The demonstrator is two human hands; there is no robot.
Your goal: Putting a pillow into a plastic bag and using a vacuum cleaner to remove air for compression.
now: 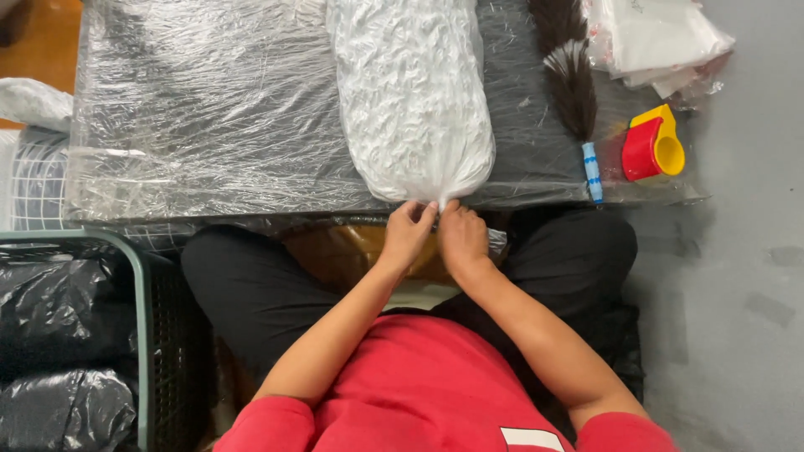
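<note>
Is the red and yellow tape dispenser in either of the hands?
No: the tape dispenser sits on the table, while both the left hand and right hand pinch the white bag.

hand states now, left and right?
Left hand: closed, pinching the gathered end of the white bag.
Right hand: closed on the same bag end.

1. A dark hair bundle (573,79) is lying on the plastic-wrapped table (209,109).
2. A red-and-yellow tape dispenser (653,146) is sitting just beside it.
3. Clear bags (657,38) are lying stacked at the table's corner.
4. A basket (138,335) is holding black bags (59,335).
</note>
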